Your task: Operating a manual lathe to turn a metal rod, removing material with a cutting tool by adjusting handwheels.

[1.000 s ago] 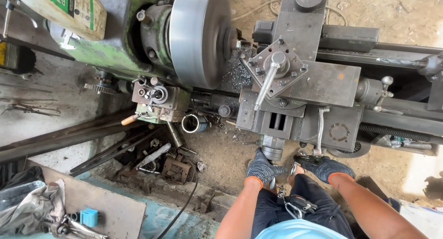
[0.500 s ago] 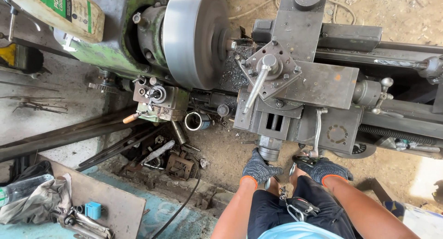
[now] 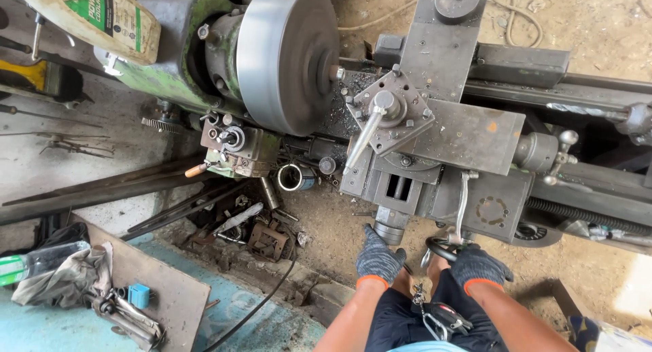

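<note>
Seen from above, a person stands at the front of a metal lathe (image 3: 475, 141), both gloved hands low on the carriage apron — the place where its feed controls sit within easy reach. The left hand (image 3: 377, 258) is wrapped around the cross-slide handle (image 3: 390, 228), a stubby steel cylinder that juts toward the body; the fingers are curled shut on it. The right hand (image 3: 479, 266) closes over the rim of the carriage handwheel (image 3: 438, 247), a dark ring just below the apron — only part of it shows past the glove. The tool post (image 3: 390, 114) with its long lever stands close against the face of the large chuck (image 3: 285, 56), so the cutter sits right at the work. Scrap parts and metal bars lie on the dirt floor (image 3: 326, 223) beside the machine.
</note>
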